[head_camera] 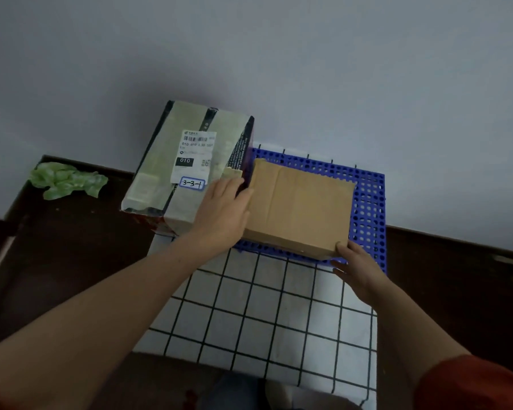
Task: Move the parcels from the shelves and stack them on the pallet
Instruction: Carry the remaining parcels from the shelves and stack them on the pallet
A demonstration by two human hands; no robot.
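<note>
A plain brown cardboard parcel (301, 205) lies flat on the blue perforated pallet (370, 202) by the wall. To its left stands a taller taped parcel (187, 161) with a white shipping label marked 3-3-1. My left hand (222, 211) lies flat with straight fingers against the brown parcel's left side, between the two parcels. My right hand (357, 270) holds the brown parcel's near right corner, thumb on its top edge and fingers below.
A white mat with a black grid (264, 315) covers the floor in front of the pallet. Dark floor lies on both sides. A crumpled green plastic bag (67, 180) sits at the left by the grey wall (279, 69).
</note>
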